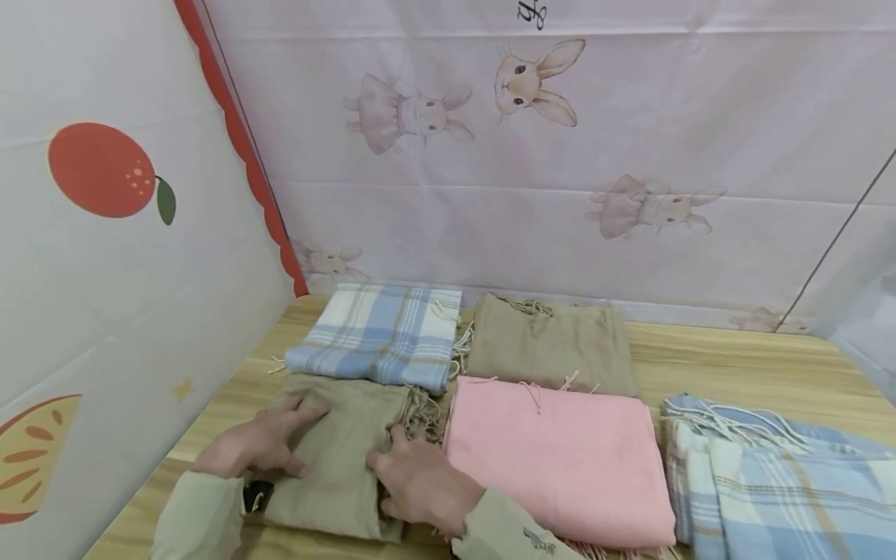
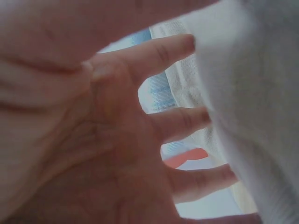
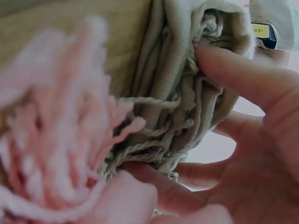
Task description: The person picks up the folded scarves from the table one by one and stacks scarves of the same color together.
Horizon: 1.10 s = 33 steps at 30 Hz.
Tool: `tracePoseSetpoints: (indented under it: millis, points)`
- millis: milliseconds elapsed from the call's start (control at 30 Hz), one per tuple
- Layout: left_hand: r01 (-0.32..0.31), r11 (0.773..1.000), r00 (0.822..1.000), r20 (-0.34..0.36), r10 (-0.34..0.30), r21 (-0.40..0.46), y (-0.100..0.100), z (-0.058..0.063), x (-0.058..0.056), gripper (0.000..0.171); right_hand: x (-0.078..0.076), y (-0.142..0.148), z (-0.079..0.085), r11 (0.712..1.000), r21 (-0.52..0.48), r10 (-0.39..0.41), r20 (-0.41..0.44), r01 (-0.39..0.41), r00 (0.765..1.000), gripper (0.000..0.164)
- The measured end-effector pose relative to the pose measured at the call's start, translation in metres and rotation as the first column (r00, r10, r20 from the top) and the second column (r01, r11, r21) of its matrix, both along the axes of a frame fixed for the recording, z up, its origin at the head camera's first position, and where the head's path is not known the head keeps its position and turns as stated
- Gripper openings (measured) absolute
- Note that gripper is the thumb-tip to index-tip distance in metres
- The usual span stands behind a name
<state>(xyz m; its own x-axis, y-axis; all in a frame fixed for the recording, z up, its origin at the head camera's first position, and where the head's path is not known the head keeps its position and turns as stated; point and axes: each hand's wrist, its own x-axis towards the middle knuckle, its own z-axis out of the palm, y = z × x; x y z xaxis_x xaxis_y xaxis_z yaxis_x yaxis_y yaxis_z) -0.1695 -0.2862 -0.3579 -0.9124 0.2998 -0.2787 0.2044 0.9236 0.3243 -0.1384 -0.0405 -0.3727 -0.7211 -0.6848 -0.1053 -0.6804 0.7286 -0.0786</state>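
Observation:
A folded khaki scarf (image 1: 343, 459) lies at the front left of the table, fringe bunched along its right side. My left hand (image 1: 269, 439) rests on its left part, fingers spread; in the left wrist view, the fingertips (image 2: 203, 116) touch the cloth. At the fringed side is my right hand (image 1: 423, 478). Its thumb presses among the folds and knotted fringe (image 3: 159, 121) in the right wrist view, while the other fingers reach along the edge. Close to the right hand lies a folded pink scarf (image 1: 553, 459), its tassels (image 3: 60, 112) large in the right wrist view.
Behind the khaki scarf is a folded blue-and-white plaid scarf (image 1: 385, 330). A second khaki scarf (image 1: 553, 346) lies behind the pink one. Another plaid scarf (image 1: 791, 482) sits at the right. Printed cloth walls (image 1: 490, 194) stand at the back and left of the wooden table (image 1: 707, 365).

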Motion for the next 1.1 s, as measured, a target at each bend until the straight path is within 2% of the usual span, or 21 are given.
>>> tracePoseSetpoints:
  millis: [100, 200, 367, 533, 633, 867, 933, 1100]
  points:
    - [0.007, 1.000, 1.000, -0.001, -0.007, -0.007, -0.001, -0.001, -0.003, 0.082, -0.001, 0.000, 0.000, 1.000, -0.002, 0.002, -0.010, -0.002, 1.000, 0.037]
    - [0.017, 1.000, 1.000, -0.004, -0.017, -0.012, -0.002, -0.002, -0.004, 0.081, -0.002, 0.000, 0.001, 1.000, -0.012, -0.008, 0.023, 0.008, 1.000, 0.041]
    - [0.036, 0.999, 0.999, -0.035, -0.037, -0.021, -0.004, 0.004, -0.002, 0.081, -0.003, 0.004, 0.007, 0.997, -0.072, -0.014, 0.106, 0.021, 0.994, 0.049]
    - [0.031, 0.999, 0.999, -0.028, -0.031, -0.030, 0.000, 0.014, -0.001, 0.077, -0.002, 0.015, 0.019, 0.987, -0.146, -0.027, 0.223, 0.061, 0.974, 0.055]
    - [0.064, 0.997, 0.997, -0.041, -0.065, -0.031, 0.005, 0.021, -0.002, 0.074, -0.001, 0.022, 0.025, 0.982, -0.168, -0.033, 0.275, 0.082, 0.961, 0.055]
    - [0.178, 0.983, 0.978, -0.103, -0.181, -0.034, 0.018, 0.034, -0.007, 0.069, -0.008, 0.040, 0.045, 0.978, -0.187, -0.031, 0.294, 0.089, 0.955, 0.055]
    - [0.183, 0.983, 0.976, -0.113, -0.185, -0.030, 0.020, 0.037, -0.009, 0.068, -0.011, 0.045, 0.052, 0.977, -0.186, -0.046, 0.311, 0.108, 0.949, 0.059]
    - [0.223, 0.975, 0.961, -0.169, -0.221, -0.006, 0.024, 0.041, -0.015, 0.062, -0.025, 0.065, 0.067, 0.971, -0.216, -0.021, 0.342, 0.100, 0.940, 0.060]
